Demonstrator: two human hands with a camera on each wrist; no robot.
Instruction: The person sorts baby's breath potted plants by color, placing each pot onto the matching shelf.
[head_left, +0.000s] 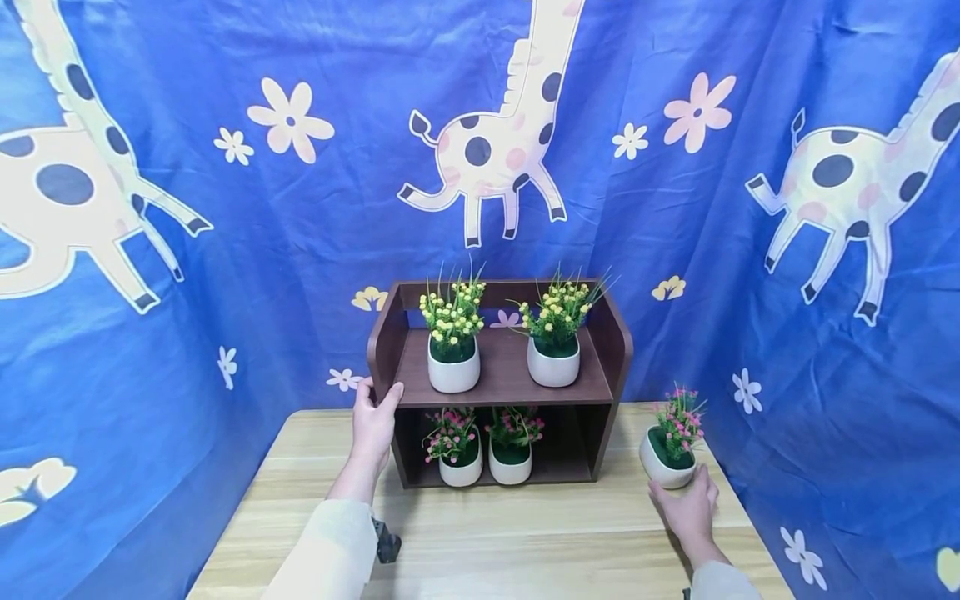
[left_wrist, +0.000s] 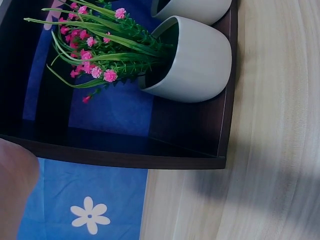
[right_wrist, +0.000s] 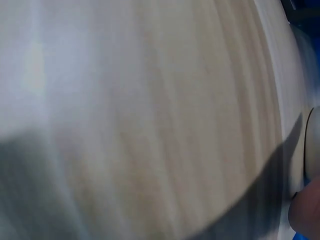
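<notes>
A dark brown two-tier shelf [head_left: 506,402] stands on the table. My left hand [head_left: 372,423] grips the front of its left side panel, thumb on the inner side. On the upper tier are two white pots of yellow artificial flowers, one at left [head_left: 453,371] and one at right [head_left: 553,365]. Below, two white pots of pink flowers, left [head_left: 461,468] and right [head_left: 511,467], sit side by side towards the left. Right of the shelf, my right hand [head_left: 688,507] holds a tilted white potted plant with pink flowers [head_left: 667,465] by its lower part.
The light wood table [head_left: 517,546] extends in front of the shelf and to both sides. A blue curtain [head_left: 337,217] with giraffes and flowers hangs close behind the shelf and along both sides. In the right wrist view, mostly blurred tabletop [right_wrist: 150,110] shows.
</notes>
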